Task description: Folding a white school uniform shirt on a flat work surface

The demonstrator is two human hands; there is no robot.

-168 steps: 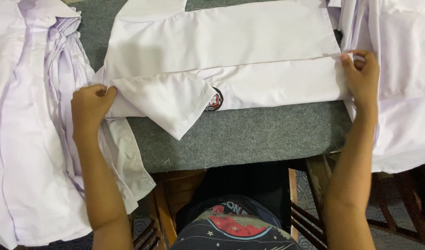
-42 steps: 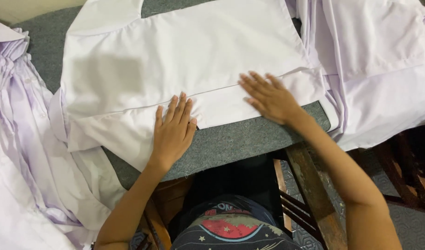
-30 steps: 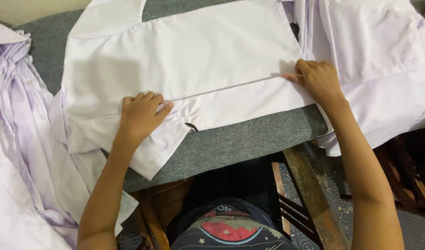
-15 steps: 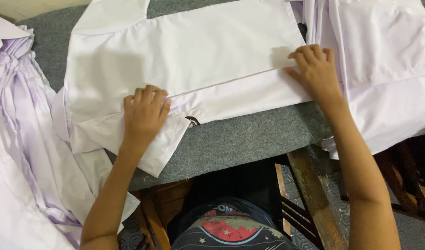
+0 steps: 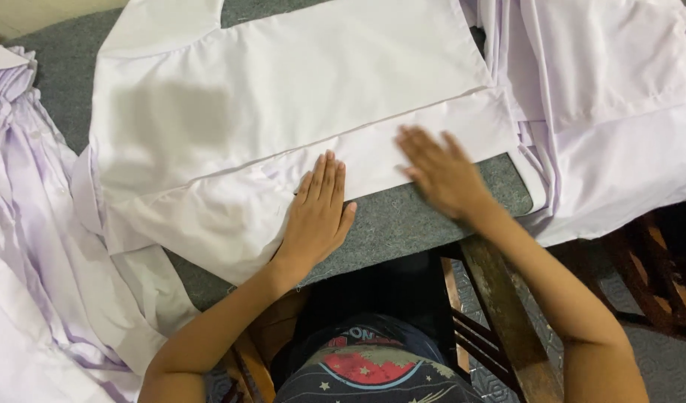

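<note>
Palms of the left hand (image 5: 317,216) and right hand (image 5: 444,175) lie flat and unclenched on the folded near edge of the white shirt (image 5: 283,127), grasping nothing.

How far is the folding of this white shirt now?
Done: the lower edge of the white shirt is folded up into a long strip. In hand: left hand and right hand lie flat on that strip. Left: the sleeve hangs unfolded over the table edge.

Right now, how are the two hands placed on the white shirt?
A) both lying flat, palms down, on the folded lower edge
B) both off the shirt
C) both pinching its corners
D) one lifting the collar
A: the left hand and right hand lie flat, fingers extended, on the folded lower strip of the white shirt.
</note>
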